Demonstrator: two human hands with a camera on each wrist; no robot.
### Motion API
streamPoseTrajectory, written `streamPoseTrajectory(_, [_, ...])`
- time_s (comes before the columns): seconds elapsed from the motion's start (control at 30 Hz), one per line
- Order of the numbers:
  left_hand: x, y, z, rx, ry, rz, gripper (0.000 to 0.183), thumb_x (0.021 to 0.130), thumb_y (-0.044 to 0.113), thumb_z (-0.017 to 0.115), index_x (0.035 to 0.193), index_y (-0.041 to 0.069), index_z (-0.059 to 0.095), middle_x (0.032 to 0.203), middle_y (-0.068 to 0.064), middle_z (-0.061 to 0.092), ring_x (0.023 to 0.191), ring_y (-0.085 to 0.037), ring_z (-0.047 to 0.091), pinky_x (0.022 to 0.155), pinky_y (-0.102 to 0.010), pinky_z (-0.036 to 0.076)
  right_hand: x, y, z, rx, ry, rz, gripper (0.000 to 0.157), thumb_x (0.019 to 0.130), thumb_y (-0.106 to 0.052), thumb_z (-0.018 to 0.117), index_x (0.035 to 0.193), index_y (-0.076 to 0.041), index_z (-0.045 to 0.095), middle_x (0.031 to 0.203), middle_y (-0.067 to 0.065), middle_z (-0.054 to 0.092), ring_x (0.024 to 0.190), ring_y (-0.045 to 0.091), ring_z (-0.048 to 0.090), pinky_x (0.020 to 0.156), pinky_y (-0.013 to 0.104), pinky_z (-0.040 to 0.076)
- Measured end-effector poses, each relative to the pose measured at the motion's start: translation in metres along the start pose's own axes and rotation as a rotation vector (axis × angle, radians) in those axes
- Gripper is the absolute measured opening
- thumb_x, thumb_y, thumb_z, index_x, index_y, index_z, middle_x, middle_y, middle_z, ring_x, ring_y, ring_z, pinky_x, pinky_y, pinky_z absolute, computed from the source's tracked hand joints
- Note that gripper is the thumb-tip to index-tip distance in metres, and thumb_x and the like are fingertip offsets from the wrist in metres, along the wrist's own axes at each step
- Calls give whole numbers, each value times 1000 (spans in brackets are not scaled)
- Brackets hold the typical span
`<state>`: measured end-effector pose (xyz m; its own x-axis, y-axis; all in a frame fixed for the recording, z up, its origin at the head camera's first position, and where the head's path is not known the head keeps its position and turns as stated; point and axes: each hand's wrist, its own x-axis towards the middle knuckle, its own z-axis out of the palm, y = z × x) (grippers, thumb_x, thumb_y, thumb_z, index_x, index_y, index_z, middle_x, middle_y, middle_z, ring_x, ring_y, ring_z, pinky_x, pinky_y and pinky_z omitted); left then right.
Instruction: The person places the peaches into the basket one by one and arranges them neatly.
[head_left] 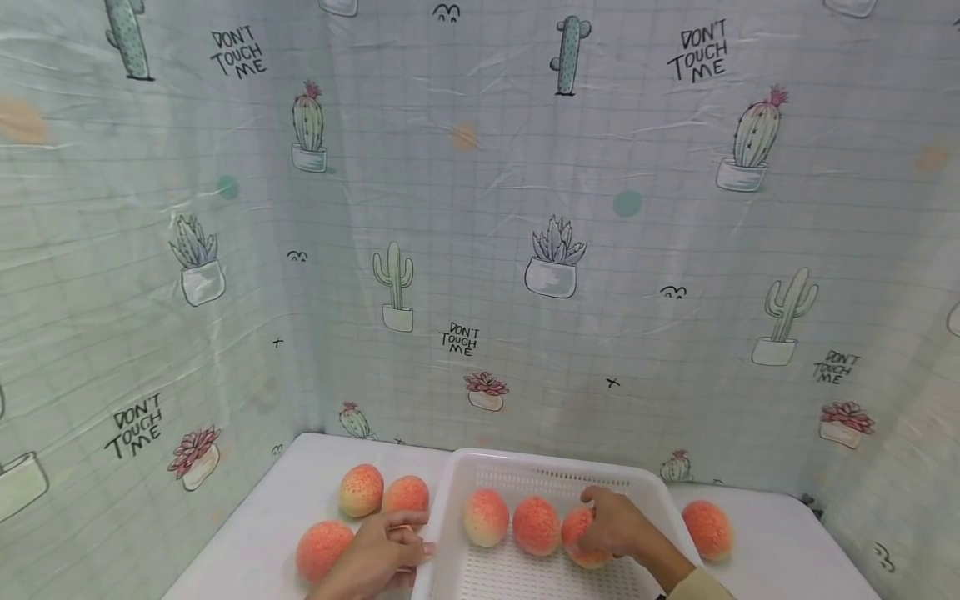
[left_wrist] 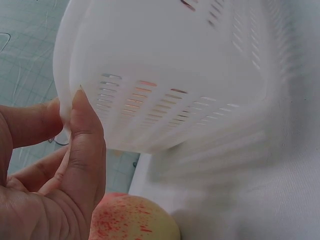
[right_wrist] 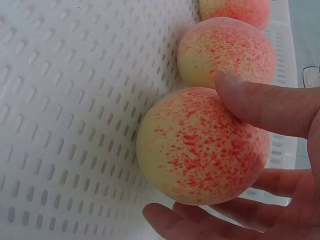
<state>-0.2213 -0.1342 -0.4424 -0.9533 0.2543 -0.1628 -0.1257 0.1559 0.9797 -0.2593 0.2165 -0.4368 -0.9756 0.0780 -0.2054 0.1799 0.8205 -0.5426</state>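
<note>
In the head view a white plastic basket [head_left: 468,583] with a slotted floor holds three red-speckled peaches in a row. My left hand [head_left: 380,554] is at its left side; in the left wrist view the thumb and fingers pinch the basket's rim [left_wrist: 67,55]. Inside the basket my right hand [head_left: 617,527] holds the rightmost peach [head_left: 581,540]. The right wrist view shows the thumb on top of this peach [right_wrist: 200,150] and the other fingers curved round its far side. The middle peach [head_left: 536,527] sits right beside it, then the left one [head_left: 486,518].
Left of the basket, on the white table [head_left: 247,550], lie a peach [head_left: 362,490], a second peach [head_left: 406,495] partly behind my left hand, and a third [head_left: 322,552]. Another peach [head_left: 707,530] lies right of the basket. Cactus-print sheeting [head_left: 480,208] stands behind and at both sides.
</note>
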Motion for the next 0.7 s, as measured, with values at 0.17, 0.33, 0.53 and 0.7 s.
streamPoseTrajectory(0.17, [0,1,-1,3,0,-11,58,89,6,77,139,-13,53,82,4,62,79,-12,61,69,-30,56,-6,2,-12,29,5,-22,70,69,-9,90,132,2,61,118,23,68,99,32,68,68,45,60])
streamPoseTrajectory(0.33, [1,0,1,-3,-7,-5,60,89,7,78,139,-14,52,82,4,61,79,-12,62,69,-30,55,-14,9,-38,87,31,-35,71,72,-12,91,133,3,60,125,28,65,105,38,67,72,49,62])
streamPoseTrajectory(0.53, [1,1,0,3,-10,-10,62,90,9,79,140,-14,51,83,3,61,78,-13,62,70,-30,55,-26,18,-72,161,61,-32,82,77,-22,93,141,7,52,135,32,60,108,42,69,77,50,63])
streamPoseTrajectory(0.7, [2,0,0,29,-4,-30,62,91,10,79,141,-13,51,85,2,61,79,-13,62,72,-32,56,-38,23,-95,189,92,-32,84,80,-26,91,145,8,48,139,36,55,110,45,69,83,50,63])
